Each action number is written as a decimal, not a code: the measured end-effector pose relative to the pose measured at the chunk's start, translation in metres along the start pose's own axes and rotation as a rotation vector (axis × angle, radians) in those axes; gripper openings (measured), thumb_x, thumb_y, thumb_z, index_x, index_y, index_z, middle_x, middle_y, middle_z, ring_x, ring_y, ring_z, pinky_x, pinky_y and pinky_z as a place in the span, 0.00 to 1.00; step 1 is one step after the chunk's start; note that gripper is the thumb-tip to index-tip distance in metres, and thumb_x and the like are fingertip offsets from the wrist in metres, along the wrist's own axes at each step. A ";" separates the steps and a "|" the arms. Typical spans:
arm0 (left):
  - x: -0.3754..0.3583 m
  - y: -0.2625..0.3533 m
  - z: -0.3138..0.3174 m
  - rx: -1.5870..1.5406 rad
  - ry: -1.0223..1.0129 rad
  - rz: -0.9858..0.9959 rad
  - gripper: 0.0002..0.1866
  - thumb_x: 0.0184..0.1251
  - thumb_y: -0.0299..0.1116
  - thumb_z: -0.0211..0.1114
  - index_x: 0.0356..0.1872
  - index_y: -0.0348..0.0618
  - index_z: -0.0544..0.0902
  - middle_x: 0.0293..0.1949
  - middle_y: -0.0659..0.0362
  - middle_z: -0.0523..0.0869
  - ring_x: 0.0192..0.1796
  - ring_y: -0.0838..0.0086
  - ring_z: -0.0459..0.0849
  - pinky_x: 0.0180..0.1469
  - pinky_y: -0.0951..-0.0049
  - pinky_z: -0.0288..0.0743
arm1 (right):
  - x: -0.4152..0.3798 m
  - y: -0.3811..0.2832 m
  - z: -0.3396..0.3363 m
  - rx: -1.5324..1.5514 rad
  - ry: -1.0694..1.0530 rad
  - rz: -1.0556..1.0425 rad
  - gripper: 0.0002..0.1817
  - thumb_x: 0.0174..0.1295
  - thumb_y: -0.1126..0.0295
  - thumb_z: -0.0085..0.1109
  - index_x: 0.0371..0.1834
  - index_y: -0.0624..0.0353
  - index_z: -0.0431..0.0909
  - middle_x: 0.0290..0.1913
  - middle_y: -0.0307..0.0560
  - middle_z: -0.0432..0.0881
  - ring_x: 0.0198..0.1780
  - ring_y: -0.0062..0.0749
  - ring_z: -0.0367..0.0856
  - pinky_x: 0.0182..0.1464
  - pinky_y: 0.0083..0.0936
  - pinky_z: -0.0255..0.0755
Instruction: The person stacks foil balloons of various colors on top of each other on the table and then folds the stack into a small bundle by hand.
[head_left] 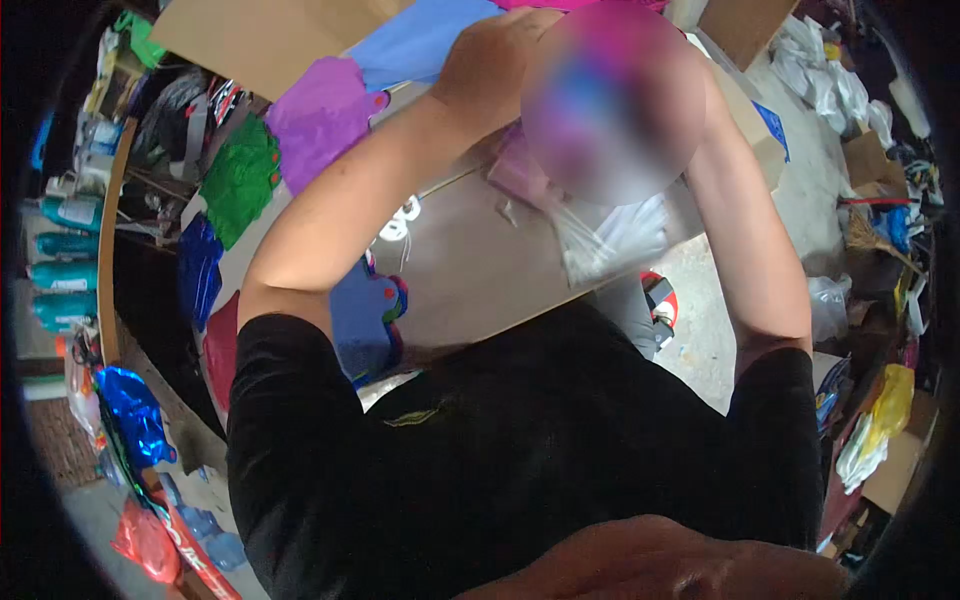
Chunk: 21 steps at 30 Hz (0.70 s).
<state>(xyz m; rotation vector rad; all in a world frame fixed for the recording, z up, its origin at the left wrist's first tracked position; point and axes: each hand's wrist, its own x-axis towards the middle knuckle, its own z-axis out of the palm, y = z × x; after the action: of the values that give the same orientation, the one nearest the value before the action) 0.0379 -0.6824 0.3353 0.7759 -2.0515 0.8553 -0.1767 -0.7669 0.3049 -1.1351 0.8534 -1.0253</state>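
Observation:
My left hand (492, 62) is bent over the table near a light-blue flat piece (415, 45), its fingertips lost beside a round blurred patch. My right forearm (745, 220) reaches up to that patch, which hides most of my right hand. Pink, blue and purple colours show inside the blur; what either hand holds cannot be made out. Below lie a pinkish-purple packet (515, 172) and a bundle of white strips (612, 242). Flat purple (322, 115), green (238, 180) and blue (362, 325) pieces lie along the table's left side, near white loops (400, 218).
The table's front edge (500, 333) runs close to my body. Cardboard (260, 40) is at the upper left. Several teal bottles (68, 262) stand at far left. White plastic bags (810, 75) and a yellow bag (888, 405) are on the right.

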 end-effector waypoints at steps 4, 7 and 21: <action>-0.035 -0.002 -0.058 0.074 -0.301 -0.236 0.09 0.71 0.30 0.63 0.47 0.45 0.88 0.45 0.55 0.91 0.46 0.59 0.90 0.46 0.62 0.84 | -0.049 -0.015 0.038 0.214 -0.158 0.005 0.09 0.74 0.73 0.65 0.52 0.65 0.82 0.44 0.43 0.90 0.39 0.25 0.89 0.40 0.17 0.83; -0.048 0.009 -0.117 0.134 -0.297 -0.332 0.09 0.70 0.30 0.63 0.45 0.46 0.89 0.45 0.56 0.92 0.46 0.56 0.90 0.47 0.61 0.84 | -0.056 -0.002 0.047 0.232 -0.323 -0.007 0.06 0.75 0.73 0.63 0.50 0.61 0.83 0.42 0.40 0.89 0.35 0.21 0.86 0.37 0.14 0.81; -0.160 0.122 -0.334 0.353 -0.423 -0.433 0.16 0.49 0.24 0.76 0.42 0.44 0.91 0.47 0.58 0.93 0.53 0.63 0.93 0.51 0.68 0.87 | -0.163 0.039 0.185 -0.069 -0.598 -0.007 0.03 0.74 0.70 0.66 0.46 0.56 0.85 0.38 0.34 0.87 0.34 0.18 0.83 0.36 0.19 0.79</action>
<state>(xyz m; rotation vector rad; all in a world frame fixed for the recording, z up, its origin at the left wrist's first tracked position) 0.1681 -0.3144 0.3268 1.6455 -1.9802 0.8613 -0.0490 -0.5526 0.3132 -1.4032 0.4051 -0.6055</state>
